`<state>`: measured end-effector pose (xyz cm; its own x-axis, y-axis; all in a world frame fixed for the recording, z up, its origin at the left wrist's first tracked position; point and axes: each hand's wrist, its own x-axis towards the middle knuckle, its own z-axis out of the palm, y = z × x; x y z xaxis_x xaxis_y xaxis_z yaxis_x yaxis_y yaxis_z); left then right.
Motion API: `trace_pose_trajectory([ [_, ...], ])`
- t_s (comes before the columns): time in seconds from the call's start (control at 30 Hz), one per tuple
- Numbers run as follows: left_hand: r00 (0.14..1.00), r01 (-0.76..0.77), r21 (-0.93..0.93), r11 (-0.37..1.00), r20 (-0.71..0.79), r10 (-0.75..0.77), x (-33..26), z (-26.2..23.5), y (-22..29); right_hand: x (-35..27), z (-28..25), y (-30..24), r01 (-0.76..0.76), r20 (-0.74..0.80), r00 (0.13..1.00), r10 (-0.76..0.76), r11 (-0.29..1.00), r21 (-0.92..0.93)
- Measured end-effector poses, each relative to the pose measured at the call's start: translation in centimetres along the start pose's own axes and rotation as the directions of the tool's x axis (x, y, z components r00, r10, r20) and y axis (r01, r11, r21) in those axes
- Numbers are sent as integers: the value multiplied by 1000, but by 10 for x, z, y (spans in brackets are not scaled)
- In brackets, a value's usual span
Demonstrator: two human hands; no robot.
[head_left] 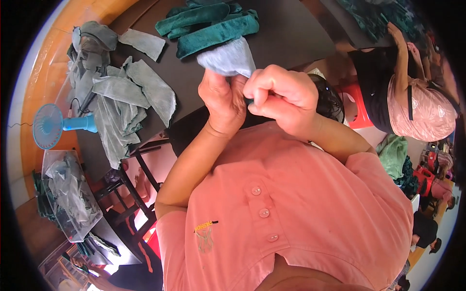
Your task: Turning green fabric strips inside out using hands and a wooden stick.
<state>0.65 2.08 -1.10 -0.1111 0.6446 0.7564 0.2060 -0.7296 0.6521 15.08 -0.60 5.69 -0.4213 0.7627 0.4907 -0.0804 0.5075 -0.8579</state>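
- Up near my chest, above the black table (291, 34), both hands meet on one small grey fabric piece (228, 59).
- Left hand (221, 99): fingers closed on the lower end of the grey piece, thumb pressed in against it.
- Right hand (281, 92): curled into a fist, fingertips pinched on the same piece where it meets the left; a dark bit shows between the two hands, could be a green edge or lining, can't tell from here.
- Grey piece is off the table, its free end fanning up and away from my knuckles.
- Progress, my read: mid-handling of a single piece, neither set down nor let go.
- Dark green velvety pieces (208, 24) lie in a loose stack at the table's far side, just past my hands; these look like one sorted batch.
- Grey cut pieces (126, 97) sprawl in a heap on the left of the table, unsorted-looking, so plenty appears left to go through.
- Clear bin (68, 194) lower left holds more grey fabric.
- Small blue fan (53, 125) stands by the heap.
- Another person in a pink patterned cap (417, 109) sits at right, apart from my hands.
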Motion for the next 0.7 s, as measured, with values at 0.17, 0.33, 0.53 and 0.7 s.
trace_pose_trajectory([
  [0.17, 948, -304, 361, 882, 210, 241, 9, -15, -4, 13, -21, -2, -128, -195, 964, 183, 956, 265],
  [0.33, 902, 431, -53, 901, 40, -429, 31, -16, 19, 0, 8, 12, -129, -138, 975, 174, 949, 287],
  [0.53, 528, 641, -731, 235, 197, -826, 48, -9, 32, 6, 7, 15, -250, -217, 901, 376, 857, 450],
  [0.7, 767, 619, -179, 764, -69, -638, 32, -6, 39, -13, 26, 25, -149, -98, 981, 167, 975, 162],
])
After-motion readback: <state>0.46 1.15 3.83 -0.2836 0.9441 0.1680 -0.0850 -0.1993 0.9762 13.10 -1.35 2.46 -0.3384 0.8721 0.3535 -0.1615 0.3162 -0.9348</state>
